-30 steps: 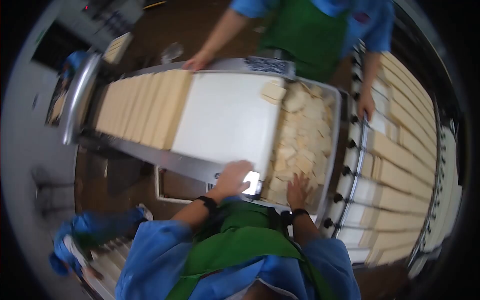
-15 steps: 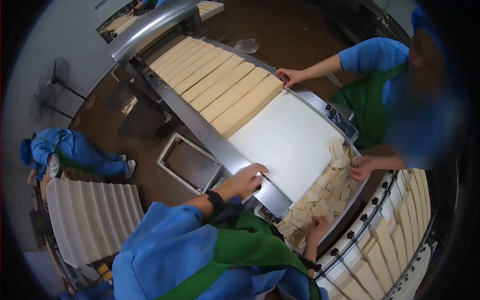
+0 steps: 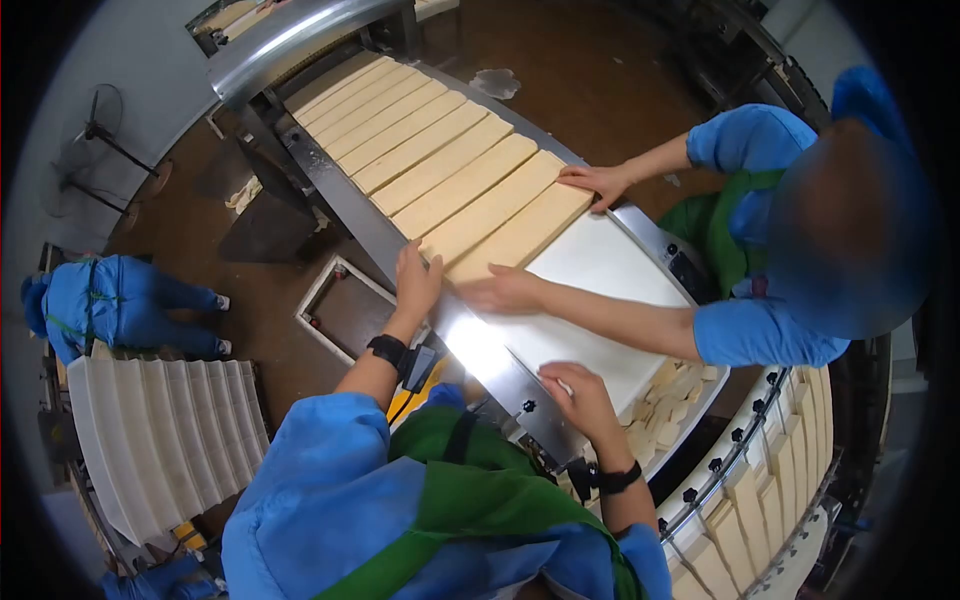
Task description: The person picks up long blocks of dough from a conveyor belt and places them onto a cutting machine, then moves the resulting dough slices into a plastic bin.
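Observation:
My left hand is at the near rail of the conveyor, fingers parted, with fingertips right at the end of a pale dough strip. Just inside it, a co-worker's hand lies along the end of the frontmost dough strip. The co-worker's other hand is at that strip's far end. My right hand hovers by the metal rail, fingers loosely bent and apart, nothing in them. Below it, small dough scraps lie heaped at the end of the white belt.
A curved conveyor with more dough strips and black knobs runs at lower right. The co-worker stands across the belt. Stacked white trays, another bending person and a fan are at left.
The dough strips have shifted forward along the belt. My left hand has moved up the rail; my right has left the scraps. The co-worker's near hand has reached across to the front strip.

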Tool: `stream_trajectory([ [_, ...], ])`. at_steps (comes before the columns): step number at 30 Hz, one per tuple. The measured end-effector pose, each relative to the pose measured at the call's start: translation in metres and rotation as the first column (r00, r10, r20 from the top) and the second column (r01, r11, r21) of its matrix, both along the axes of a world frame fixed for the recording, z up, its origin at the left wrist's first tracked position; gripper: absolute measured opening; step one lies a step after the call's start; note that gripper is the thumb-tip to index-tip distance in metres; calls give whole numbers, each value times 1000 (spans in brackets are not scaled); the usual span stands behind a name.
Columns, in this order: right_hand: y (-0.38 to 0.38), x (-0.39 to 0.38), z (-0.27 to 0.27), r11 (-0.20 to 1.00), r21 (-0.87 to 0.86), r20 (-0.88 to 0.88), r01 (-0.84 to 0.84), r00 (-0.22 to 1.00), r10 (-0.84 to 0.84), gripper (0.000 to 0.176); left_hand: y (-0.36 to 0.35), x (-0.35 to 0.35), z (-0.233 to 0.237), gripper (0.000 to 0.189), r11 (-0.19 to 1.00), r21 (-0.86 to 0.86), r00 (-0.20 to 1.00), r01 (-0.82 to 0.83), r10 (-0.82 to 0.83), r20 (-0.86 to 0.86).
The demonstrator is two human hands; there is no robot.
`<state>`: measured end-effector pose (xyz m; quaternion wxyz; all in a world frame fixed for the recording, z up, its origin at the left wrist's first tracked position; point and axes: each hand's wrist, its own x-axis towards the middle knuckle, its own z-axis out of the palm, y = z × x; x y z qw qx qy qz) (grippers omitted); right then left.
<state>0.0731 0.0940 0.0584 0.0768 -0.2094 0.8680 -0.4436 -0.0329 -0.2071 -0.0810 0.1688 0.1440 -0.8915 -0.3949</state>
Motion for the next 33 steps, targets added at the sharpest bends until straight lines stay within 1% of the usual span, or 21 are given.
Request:
stream_trajectory([
  [1, -11, -18, 3, 1000, 4, -82, -28, 996, 28, 13, 0, -9, 3, 50, 999, -34, 998, 16, -14, 67],
  [2, -23, -36, 8, 999, 5, -111, -52, 992, 52, 12, 0, -16, 6, 53, 997, -66, 991, 35, -26, 134],
  [4, -48, -72, 16, 995, 8, -170, -96, 981, 96, 11, 4, -28, 8, 57, 976, -197, 969, 94, -45, 242],
  [5, -58, -90, 13, 996, 23, -160, -84, 983, 87, 13, 7, -33, 12, 60, 957, -259, 954, 132, -51, 296],
  [7, -74, -126, -5, 997, 52, -144, -58, 987, 65, 17, 14, -37, 29, 65, 933, -297, 909, 204, -68, 411],
  [8, -80, -145, -20, 994, 112, -173, -6, 985, 26, 21, 16, -39, 33, 67, 917, -313, 881, 246, -77, 466],
  [10, -86, -184, -60, 967, 227, -244, 113, 968, -56, 29, 16, -41, 25, 72, 878, -377, 876, 295, -91, 473],
  [11, -89, -201, -79, 914, 354, -242, 198, 963, -115, 36, 16, -41, 22, 75, 855, -410, 874, 318, -97, 475],
  [13, -95, -236, -111, 741, 578, -258, 341, 938, -230, 51, 16, -42, 18, 79, 831, -446, 881, 332, -104, 462],
  [15, -98, -270, -126, 678, 607, -244, 414, 909, -337, 59, 15, -40, 13, 84, 806, -483, 886, 343, -106, 452],
  [16, -100, -286, -129, 644, 621, -238, 447, 891, -388, 63, 14, -39, 10, 85, 769, -529, 887, 358, -103, 451],
  [19, -108, -322, -121, 635, 588, -209, 502, 852, -480, 66, 14, -41, 19, 85, 775, -481, 841, 409, -116, 528],
  [23, -123, -345, -111, 612, 659, -20, 437, 824, -567, 69, 14, -41, 19, 87, 748, -514, 840, 419, -104, 533],
  [26, -119, -342, -108, 563, 691, -5, 455, 781, -625, 78, 14, -39, 19, 87, 758, -506, 848, 413, -117, 516],
  [29, -97, -321, -81, 540, 659, 115, 523, 640, -760, 77, 8, -38, 18, 85, 763, -473, 874, 440, -245, 419],
  [30, -84, -307, -80, 513, 614, 83, 600, 597, -798, 81, 8, -40, 24, 81, 813, -303, 828, 497, -341, 445],
  [31, -67, -291, -81, 462, 619, 38, 635, 563, -825, 82, 10, -42, 30, 79, 807, -210, 800, 552, -442, 405],
  [33, -24, -256, -83, 331, 630, -57, 702, 466, -883, 83, 22, -40, 37, 76, 730, -15, 698, 683, -646, 308],
])
